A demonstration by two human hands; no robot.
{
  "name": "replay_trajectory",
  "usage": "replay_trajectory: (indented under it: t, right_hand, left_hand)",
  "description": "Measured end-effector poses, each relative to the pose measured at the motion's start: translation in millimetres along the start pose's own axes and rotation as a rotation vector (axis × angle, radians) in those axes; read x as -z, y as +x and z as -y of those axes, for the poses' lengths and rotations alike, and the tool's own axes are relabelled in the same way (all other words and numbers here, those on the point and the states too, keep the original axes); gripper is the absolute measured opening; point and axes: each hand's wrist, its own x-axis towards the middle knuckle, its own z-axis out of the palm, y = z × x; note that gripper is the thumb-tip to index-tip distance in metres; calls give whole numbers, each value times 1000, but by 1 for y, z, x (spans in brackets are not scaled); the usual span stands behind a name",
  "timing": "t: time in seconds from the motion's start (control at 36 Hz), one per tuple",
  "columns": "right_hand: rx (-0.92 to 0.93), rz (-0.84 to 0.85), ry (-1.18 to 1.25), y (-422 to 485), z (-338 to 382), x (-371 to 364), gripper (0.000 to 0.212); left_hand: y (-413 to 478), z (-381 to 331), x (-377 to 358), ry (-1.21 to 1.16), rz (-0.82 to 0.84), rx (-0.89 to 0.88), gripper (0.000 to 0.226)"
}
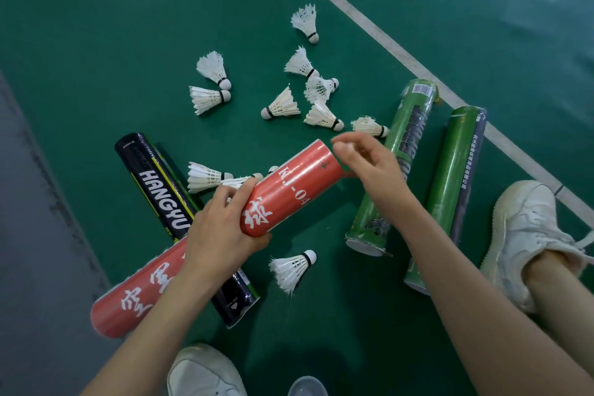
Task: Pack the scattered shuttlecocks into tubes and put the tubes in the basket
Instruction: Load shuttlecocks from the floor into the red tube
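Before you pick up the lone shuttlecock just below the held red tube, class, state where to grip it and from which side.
Pinch the shuttlecock at its cork base, coming from above on the right. It lies on its side with the cork pointing up-right, exposed; the feathers splay toward the lower left and would likely bend if squeezed.

Red, black and green tubes on a green court floor

The upper red tube (291,188) and lower red tube (138,292) bear white characters. The black tube (154,182) has white lettering and a yellow stripe. Both the barcoded green tube (397,151) and the other green tube (450,183) have dark panels. The shuttlecocks (281,104) are white with black bands, and the floor (112,26) has a white line (363,21).
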Motion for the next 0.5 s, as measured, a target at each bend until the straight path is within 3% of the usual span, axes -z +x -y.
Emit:
replay_trajectory:
  t: [0.06, 0.19, 0.28, 0.36, 0.42, 0.5]
  right_hand:
    - [13, 20, -70, -4, -4, -3, 11]
    - [-20, -141, -215, -1, -21, -4, 17]
    - [-87, 6, -399, -3, -40, -11, 36]
    - [-108, -34, -185, -9, -41, -17, 60]
    - [-28, -142, -50, -10, -33, -17, 49]
    - [86, -140, -27, -12, -22, -19, 20]
  left_hand:
    - [1, 0, -1, -32, -4, 16, 91]
    - [1, 4, -4, -44, -25, 50, 89]
    - [0, 8, -3, -16, -11, 87, 90]
    - [-4, 11, -4, -5, 5, 97, 90]
    - [-6, 13, -5, -1, 10, 94, 90]
    - [-7, 13, -5, 2, 16, 76, 90]
